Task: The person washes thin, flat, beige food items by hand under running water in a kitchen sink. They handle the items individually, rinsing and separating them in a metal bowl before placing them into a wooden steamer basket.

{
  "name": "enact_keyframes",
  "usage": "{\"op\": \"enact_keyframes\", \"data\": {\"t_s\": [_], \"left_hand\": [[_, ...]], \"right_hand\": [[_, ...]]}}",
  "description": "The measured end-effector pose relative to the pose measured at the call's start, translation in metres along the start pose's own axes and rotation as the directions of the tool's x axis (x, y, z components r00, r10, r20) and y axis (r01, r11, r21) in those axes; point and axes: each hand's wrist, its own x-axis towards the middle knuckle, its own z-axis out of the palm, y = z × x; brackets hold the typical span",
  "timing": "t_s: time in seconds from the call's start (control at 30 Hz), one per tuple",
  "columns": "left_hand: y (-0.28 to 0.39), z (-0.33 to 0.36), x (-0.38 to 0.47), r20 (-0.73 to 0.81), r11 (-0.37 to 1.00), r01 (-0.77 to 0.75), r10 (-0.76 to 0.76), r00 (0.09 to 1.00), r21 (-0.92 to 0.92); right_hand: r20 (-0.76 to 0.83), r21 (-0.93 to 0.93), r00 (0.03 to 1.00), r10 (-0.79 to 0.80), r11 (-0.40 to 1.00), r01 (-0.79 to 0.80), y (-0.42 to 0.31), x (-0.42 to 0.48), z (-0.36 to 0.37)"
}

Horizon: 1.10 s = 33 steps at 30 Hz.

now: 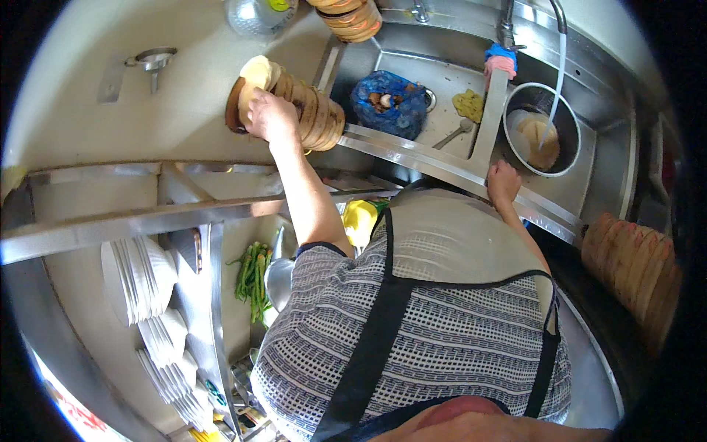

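My left hand [272, 115] is at the top of a stack of round bamboo steamer baskets [312, 113], its fingers on a pale round liner [255, 74] at the open top basket; how firmly they grip is hidden. On the front edge of the steel sink [420, 154] rests my right hand [503, 182], its fingers curled with nothing visible in them. Beyond it a round metal pot [574, 124] stands in the right basin, with pale round pieces [536, 138] in it. Water runs into the pot from a hose-like spout [560, 72].
A blue plastic bag of scraps [389, 105], a yellowish cloth [468, 105] and a spoon [455, 134] lie in the left basin. More steamer baskets stand at the back [351, 22] and right [629, 265]. Stacked white plates [138, 276] and green vegetables [254, 282] sit at lower left.
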Motion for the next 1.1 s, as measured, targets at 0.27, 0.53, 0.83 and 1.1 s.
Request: {"op": "enact_keyframes", "data": {"t_s": [0.27, 0.53, 0.83, 1.1], "left_hand": [[-0.028, 0.013, 0.006, 0.234, 0.979, 0.143, -0.107, 0.966, -0.146], [-0.006, 0.01, -0.039, -0.245, 0.419, 0.036, -0.596, 0.765, -0.907], [-0.033, 0.033, 0.012, 0.391, -0.26, 0.566, -0.913, 0.121, -0.782], [-0.057, 0.072, 0.015, 0.375, -0.095, 0.609, -0.858, 0.351, -0.787]], "right_hand": [[0.067, -0.014, 0.998, -0.016, 1.0, 0.017, -0.001, 0.004, 0.006], [0.026, 0.027, 0.998, -0.061, 0.998, 0.06, -0.004, -0.001, 0.0], [0.106, -0.041, 0.992, -0.067, 0.997, 0.072, -0.01, 0.0, 0.006], [0.009, -0.044, 0.994, -0.111, 0.993, 0.112, -0.001, 0.003, 0.015]]}}
